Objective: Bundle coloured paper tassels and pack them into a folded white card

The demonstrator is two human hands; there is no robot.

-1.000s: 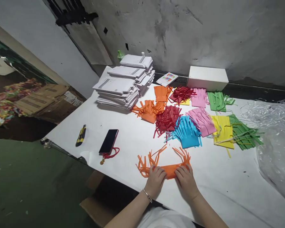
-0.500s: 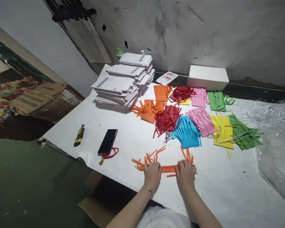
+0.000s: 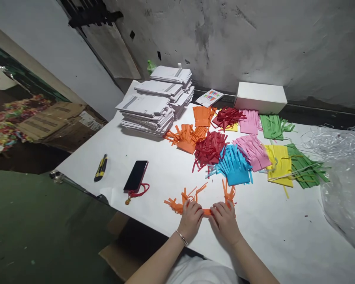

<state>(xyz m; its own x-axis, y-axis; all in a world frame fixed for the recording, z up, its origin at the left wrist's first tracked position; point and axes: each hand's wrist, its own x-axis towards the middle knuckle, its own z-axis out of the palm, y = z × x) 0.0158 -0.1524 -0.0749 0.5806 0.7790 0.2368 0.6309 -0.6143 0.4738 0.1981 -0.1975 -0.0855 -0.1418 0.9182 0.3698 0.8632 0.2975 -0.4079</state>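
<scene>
An orange fringed paper strip lies near the front edge of the white table. My left hand and my right hand sit close together on its middle band, fingers curled and pinching it. The fringe sticks up and outward beyond both hands. A bracelet circles my left wrist. Only a short piece of the orange band shows between my hands.
Piles of fringed paper in orange, red, blue, pink, yellow and green lie farther back. White packet stacks, a white box, a phone, a utility knife and clear plastic shreds surround them.
My hands have drawn closer together on the orange strip. The flat band has narrowed, and the fringe at both ends now bunches upward.
</scene>
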